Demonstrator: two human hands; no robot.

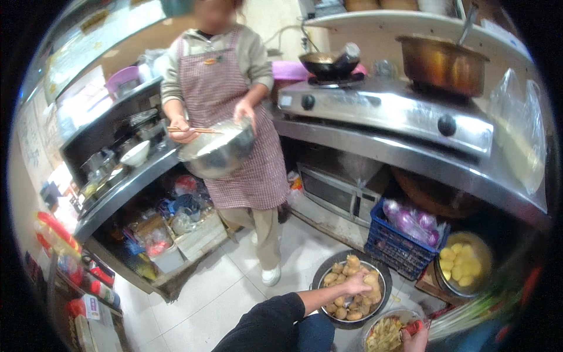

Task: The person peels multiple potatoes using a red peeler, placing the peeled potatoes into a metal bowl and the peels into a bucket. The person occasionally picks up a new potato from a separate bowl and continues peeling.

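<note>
My left hand [357,284] reaches down into a metal basin of unpeeled potatoes [341,314], its fingers over the potatoes at the right side. Whether they grip one is hard to see. In my right hand [415,339], at the bottom edge, is a small red-handled tool [412,327]; its working end is unclear. That hand is at the rim of a bowl of peelings [382,335]. Peeled yellow potatoes [459,264] fill another metal basin [477,246] farther right.
A person in a checked apron [246,176] stands ahead, holding chopsticks [195,130] and a steel bowl [220,156]. A gas stove [387,110] bears a wok [327,66] and a large pot [442,66]. Below are a microwave [327,189] and a blue crate [391,251]. Scallions [479,310] lie right.
</note>
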